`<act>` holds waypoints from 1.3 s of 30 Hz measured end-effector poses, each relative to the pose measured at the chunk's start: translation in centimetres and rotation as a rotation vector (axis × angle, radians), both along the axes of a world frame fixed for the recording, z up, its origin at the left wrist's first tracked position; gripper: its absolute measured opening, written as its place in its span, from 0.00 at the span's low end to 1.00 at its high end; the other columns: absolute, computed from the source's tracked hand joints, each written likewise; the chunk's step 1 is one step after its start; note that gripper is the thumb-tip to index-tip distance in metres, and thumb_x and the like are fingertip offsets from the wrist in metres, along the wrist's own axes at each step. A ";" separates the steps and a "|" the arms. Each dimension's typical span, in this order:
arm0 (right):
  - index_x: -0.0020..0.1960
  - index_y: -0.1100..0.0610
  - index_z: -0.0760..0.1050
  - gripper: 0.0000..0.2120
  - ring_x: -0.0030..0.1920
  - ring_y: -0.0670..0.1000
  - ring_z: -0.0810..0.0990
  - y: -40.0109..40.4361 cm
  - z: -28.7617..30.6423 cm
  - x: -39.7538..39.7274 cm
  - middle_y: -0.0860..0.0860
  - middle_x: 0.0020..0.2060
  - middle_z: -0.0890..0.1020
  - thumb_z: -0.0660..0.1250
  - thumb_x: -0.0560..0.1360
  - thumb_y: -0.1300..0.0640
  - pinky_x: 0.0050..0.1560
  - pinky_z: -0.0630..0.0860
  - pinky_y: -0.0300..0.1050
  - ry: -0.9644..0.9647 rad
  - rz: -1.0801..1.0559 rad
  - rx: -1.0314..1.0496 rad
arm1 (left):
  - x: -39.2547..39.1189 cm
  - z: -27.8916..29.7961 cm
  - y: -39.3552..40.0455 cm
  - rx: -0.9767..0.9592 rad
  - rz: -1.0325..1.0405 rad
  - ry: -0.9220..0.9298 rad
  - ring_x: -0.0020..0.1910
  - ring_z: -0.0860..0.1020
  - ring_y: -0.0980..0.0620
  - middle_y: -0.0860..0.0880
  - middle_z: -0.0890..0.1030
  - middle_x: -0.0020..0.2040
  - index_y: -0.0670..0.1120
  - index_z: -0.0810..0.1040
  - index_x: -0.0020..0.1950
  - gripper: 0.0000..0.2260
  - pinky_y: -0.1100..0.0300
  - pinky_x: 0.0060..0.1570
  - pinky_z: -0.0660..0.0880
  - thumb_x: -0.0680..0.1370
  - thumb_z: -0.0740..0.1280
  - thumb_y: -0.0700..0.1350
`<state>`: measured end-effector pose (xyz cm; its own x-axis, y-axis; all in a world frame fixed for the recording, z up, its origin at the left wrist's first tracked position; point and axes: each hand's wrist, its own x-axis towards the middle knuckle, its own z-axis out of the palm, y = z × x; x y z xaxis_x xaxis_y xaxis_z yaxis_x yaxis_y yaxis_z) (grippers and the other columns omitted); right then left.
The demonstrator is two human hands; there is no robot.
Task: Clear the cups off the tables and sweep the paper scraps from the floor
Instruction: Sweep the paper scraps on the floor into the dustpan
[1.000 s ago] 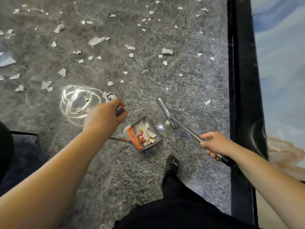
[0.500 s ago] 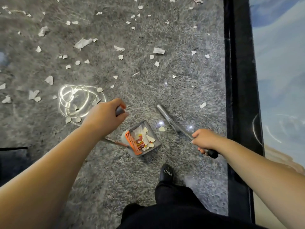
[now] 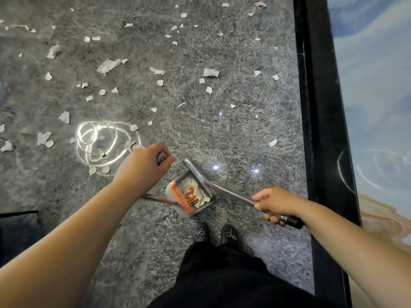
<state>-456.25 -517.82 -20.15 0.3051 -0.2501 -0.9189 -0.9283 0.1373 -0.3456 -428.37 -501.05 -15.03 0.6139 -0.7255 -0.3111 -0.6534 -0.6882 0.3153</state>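
Broom head (image 3: 196, 172) has swung in against the dustpan (image 3: 189, 197) mouth since a second ago. My right grip (image 3: 274, 205) wraps the broom handle, left grip (image 3: 142, 167) the dustpan handle. Remaining paper scraps (image 3: 210, 72) lie far and left, so broom's long axis must reach outward.

Black shoes (image 3: 201, 234) stand beside a black border strip (image 3: 315, 107).

No readable text, labels, brands or numbers anywhere; red and yellow print on a wrapper (image 3: 191, 195) inside the dustpan (image 3: 189, 200) is too small and blurred to read; paper scraps (image 3: 210, 72) on the floor (image 3: 222, 130) show no legible writing.
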 end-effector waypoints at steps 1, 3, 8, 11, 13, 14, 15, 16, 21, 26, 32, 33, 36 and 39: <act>0.66 0.53 0.71 0.17 0.22 0.47 0.72 0.3 0.4 0.0 0.55 0.31 0.77 0.64 0.78 0.61 0.21 0.67 0.37 -0.003 -0.005 -0.007 | 0.2 0.1 -0.1 -0.015 -0.008 -0.013 0.32 0.77 0.53 0.53 0.78 0.35 0.55 0.75 0.50 0.07 0.60 0.28 0.72 0.78 0.65 0.57; 0.67 0.53 0.70 0.17 0.22 0.47 0.72 0.6 1.1 0.0 0.55 0.31 0.77 0.64 0.79 0.61 0.21 0.67 0.37 -0.004 -0.034 -0.029 | 0.8 0.2 -0.4 -0.051 -0.019 -0.024 0.34 0.77 0.50 0.52 0.77 0.35 0.54 0.74 0.50 0.08 0.55 0.34 0.77 0.78 0.65 0.57; 0.69 0.57 0.69 0.19 0.19 0.45 0.72 0.0 2.0 0.4 0.55 0.31 0.78 0.64 0.79 0.62 0.20 0.67 0.34 -0.033 -0.121 -0.105 | 1.2 0.5 -1.4 -0.111 -0.093 -0.044 0.34 0.77 0.47 0.53 0.76 0.33 0.54 0.74 0.49 0.09 0.52 0.36 0.78 0.77 0.66 0.57; 0.68 0.58 0.70 0.19 0.18 0.45 0.72 -0.8 1.8 0.2 0.56 0.31 0.78 0.64 0.78 0.62 0.20 0.67 0.34 -0.048 -0.218 -0.153 | 1.5 0.7 -3.0 -0.126 -0.143 -0.042 0.34 0.77 0.48 0.53 0.76 0.33 0.57 0.71 0.47 0.08 0.51 0.36 0.78 0.77 0.66 0.60; 0.68 0.58 0.71 0.19 0.19 0.46 0.72 -1.4 1.7 -0.3 0.55 0.31 0.78 0.65 0.78 0.62 0.20 0.68 0.34 -0.068 -0.286 -0.174 | 1.4 0.8 -4.5 -0.162 -0.161 -0.020 0.34 0.76 0.49 0.55 0.76 0.33 0.59 0.70 0.45 0.08 0.53 0.35 0.77 0.76 0.67 0.60; 0.68 0.58 0.70 0.19 0.20 0.46 0.72 -1.8 1.8 -0.7 0.55 0.30 0.78 0.64 0.78 0.62 0.20 0.68 0.35 -0.080 -0.306 -0.183 | 1.2 0.8 -5.4 -0.190 -0.172 -0.010 0.34 0.76 0.49 0.55 0.75 0.32 0.59 0.70 0.45 0.08 0.55 0.34 0.76 0.76 0.67 0.59; 0.69 0.58 0.70 0.19 0.20 0.47 0.72 -2.2 1.8 -1.1 0.54 0.29 0.78 0.64 0.78 0.62 0.20 0.68 0.35 -0.089 -0.326 -0.192 | 1.0 0.9 -6.3 -0.219 -0.184 -0.003 0.33 0.76 0.50 0.55 0.75 0.31 0.58 0.71 0.45 0.08 0.57 0.32 0.74 0.76 0.68 0.58; 0.69 0.57 0.70 0.20 0.20 0.47 0.72 -2.7 1.8 -1.6 0.54 0.28 0.77 0.64 0.78 0.62 0.20 0.68 0.35 -0.091 -0.350 -0.202 | 0.8 0.9 -7.3 -0.245 -0.196 0.005 0.32 0.76 0.52 0.55 0.76 0.31 0.57 0.72 0.46 0.08 0.58 0.31 0.73 0.76 0.69 0.57; 0.70 0.57 0.69 0.21 0.20 0.47 0.73 -7.0 1.4 -3.6 0.55 0.29 0.77 0.65 0.78 0.61 0.20 0.67 0.34 -0.062 -0.430 -0.254 | 0.2 0.4 -13.5 -0.270 -0.210 0.041 0.33 0.74 0.54 0.55 0.76 0.33 0.55 0.74 0.48 0.08 0.58 0.32 0.70 0.76 0.68 0.57; 0.71 0.59 0.68 0.22 0.20 0.49 0.72 -13.6 0.5 -5.5 0.56 0.28 0.77 0.64 0.78 0.62 0.19 0.67 0.34 -0.061 -0.468 -0.271 | -1.2 0.1 -21.5 -0.256 -0.249 0.034 0.33 0.76 0.53 0.54 0.77 0.34 0.54 0.74 0.49 0.08 0.57 0.32 0.75 0.77 0.68 0.57; 0.70 0.59 0.69 0.21 0.20 0.50 0.72 -23.2 -0.4 -8.5 0.56 0.28 0.77 0.65 0.77 0.62 0.20 0.67 0.35 -0.016 -0.500 -0.277 | -4.3 -0.5 -31.2 -0.169 -0.311 0.023 0.36 0.78 0.47 0.53 0.77 0.35 0.52 0.74 0.51 0.10 0.53 0.35 0.77 0.78 0.66 0.57; 0.70 0.59 0.69 0.21 0.20 0.50 0.71 -24.6 -0.5 -8.9 0.56 0.26 0.77 0.65 0.77 0.62 0.20 0.66 0.35 -0.013 -0.501 -0.277 | -4.7 -0.6 -32.7 -0.150 -0.323 0.009 0.35 0.77 0.47 0.53 0.76 0.34 0.52 0.73 0.50 0.10 0.54 0.33 0.75 0.78 0.66 0.58; 0.71 0.60 0.67 0.23 0.18 0.50 0.70 -28.5 -0.9 -9.7 0.53 0.21 0.76 0.66 0.76 0.62 0.19 0.65 0.34 -0.003 -0.494 -0.276 | -5.6 -0.9 -36.5 -0.110 -0.372 -0.037 0.33 0.75 0.47 0.52 0.77 0.33 0.51 0.72 0.50 0.11 0.57 0.29 0.69 0.79 0.65 0.58; 0.71 0.59 0.66 0.23 0.19 0.50 0.72 -32.3 -1.5 -10.0 0.51 0.18 0.75 0.65 0.77 0.61 0.18 0.66 0.34 0.034 -0.409 -0.277 | -6.6 -1.4 -40.0 -0.082 -0.393 -0.059 0.34 0.76 0.45 0.49 0.78 0.35 0.51 0.71 0.51 0.11 0.57 0.29 0.67 0.79 0.64 0.58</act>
